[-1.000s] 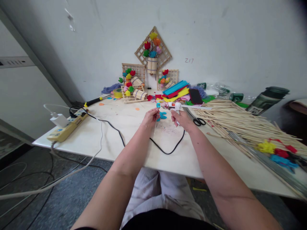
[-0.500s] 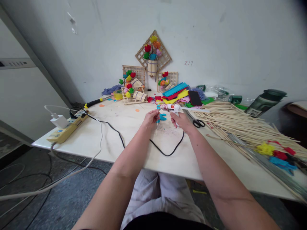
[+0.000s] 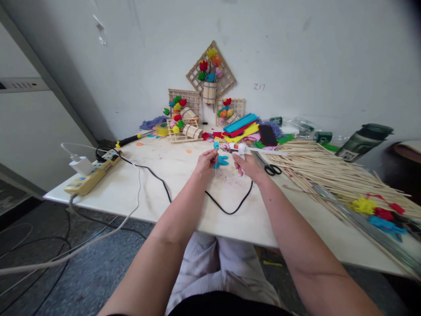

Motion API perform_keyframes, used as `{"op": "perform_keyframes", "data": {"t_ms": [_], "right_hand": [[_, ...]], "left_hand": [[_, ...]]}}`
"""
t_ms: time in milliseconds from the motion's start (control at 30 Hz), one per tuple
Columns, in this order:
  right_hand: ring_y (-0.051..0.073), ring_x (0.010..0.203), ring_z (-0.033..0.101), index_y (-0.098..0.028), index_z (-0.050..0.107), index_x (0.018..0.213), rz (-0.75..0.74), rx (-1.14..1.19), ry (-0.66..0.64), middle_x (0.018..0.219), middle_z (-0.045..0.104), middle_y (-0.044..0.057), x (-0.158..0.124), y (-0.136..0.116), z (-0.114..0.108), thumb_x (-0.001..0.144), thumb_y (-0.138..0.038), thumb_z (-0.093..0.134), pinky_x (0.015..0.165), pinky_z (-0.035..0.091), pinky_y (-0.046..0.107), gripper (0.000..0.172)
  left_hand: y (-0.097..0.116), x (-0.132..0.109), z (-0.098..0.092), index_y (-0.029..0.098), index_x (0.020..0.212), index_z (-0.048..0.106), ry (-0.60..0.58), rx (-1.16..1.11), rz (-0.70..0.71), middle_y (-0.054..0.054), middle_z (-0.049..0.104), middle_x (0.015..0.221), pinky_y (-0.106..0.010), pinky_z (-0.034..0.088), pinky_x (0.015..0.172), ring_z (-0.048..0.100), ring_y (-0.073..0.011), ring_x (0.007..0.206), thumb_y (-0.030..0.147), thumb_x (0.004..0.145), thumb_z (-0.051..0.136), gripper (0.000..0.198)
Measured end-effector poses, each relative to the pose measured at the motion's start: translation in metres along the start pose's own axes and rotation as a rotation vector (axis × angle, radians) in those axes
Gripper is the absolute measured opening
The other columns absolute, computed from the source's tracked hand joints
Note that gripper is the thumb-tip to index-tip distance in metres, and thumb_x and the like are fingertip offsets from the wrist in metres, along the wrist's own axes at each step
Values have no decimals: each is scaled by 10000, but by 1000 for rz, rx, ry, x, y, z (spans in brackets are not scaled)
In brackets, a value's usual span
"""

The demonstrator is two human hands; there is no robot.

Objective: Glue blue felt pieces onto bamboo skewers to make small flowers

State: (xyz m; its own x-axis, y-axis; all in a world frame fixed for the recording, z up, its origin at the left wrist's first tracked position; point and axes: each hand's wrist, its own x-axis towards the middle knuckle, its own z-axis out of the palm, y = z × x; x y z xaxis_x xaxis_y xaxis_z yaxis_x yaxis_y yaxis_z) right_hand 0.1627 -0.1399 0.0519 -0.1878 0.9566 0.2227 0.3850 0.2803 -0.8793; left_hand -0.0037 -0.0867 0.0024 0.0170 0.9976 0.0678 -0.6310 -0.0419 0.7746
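Craft table, midday: the left hand (image 3: 205,161) pinches a thin skewer (image 3: 215,171) tipped with a blue felt bud (image 3: 216,145) just above the tabletop, while the right hand's (image 3: 250,166) fingers wrap a glue gun (image 3: 237,147) whose nozzle is at the bud. This flower looks unfinished. Finished flower racks (image 3: 184,119) stand behind, and a heap of bamboo sticks (image 3: 329,172) lies unused.

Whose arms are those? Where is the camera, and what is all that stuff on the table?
The camera sits on a person's head and looks down, so both arms belong to that person. There is no machine, just bare hands. The left hand pinches a thin stick with a blue foam piece at its top. The right hand holds a white glue gun, its tip close to that piece. On the table lie a big pile of wooden sticks, black scissors, coloured foam sheets and a yellow power strip.
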Motion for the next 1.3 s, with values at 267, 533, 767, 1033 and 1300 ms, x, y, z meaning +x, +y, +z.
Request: {"op": "perform_keyframes", "data": {"t_ms": [267,533,767,1033,1300], "right_hand": [[63,373,458,-164,506,662,-7,-21,17,534,502,-32,1,2,1,817,-516,504,397,379,201,384],[64,367,452,-168,497,707,-31,-13,33,516,475,-52,2,1,3,801,-520,518,389,372,193,366],[65,380,452,-162,502,703,-54,103,80,554,501,-38,7,12,6,757,-616,520,378,371,200,457],[80,396,463,-157,549,788,-5,58,256,562,531,-24,11,17,7,770,-615,496,408,392,213,461],[262,856,641,-157,612,1035,163,-850,280,897,681,140,19,33,-7,845,-581,412,703,465,332,507]], "left_hand": [[-1,1,1,111,685,589,-6,17,2,22,518,560,-170,371,471,489,-46,465,163,648,709,136],[1,-2,4,109,709,614,12,16,1,16,544,573,-163,384,482,502,-44,479,176,624,734,162],[1,-1,5,109,723,622,37,10,5,16,556,569,-164,391,484,508,-45,474,177,628,739,165],[16,5,-2,127,726,596,91,-122,28,33,540,569,-150,392,476,504,-35,467,130,678,685,101],[36,4,-1,133,759,600,192,-195,47,38,545,551,-140,394,453,497,-33,446,88,735,603,51]]}}
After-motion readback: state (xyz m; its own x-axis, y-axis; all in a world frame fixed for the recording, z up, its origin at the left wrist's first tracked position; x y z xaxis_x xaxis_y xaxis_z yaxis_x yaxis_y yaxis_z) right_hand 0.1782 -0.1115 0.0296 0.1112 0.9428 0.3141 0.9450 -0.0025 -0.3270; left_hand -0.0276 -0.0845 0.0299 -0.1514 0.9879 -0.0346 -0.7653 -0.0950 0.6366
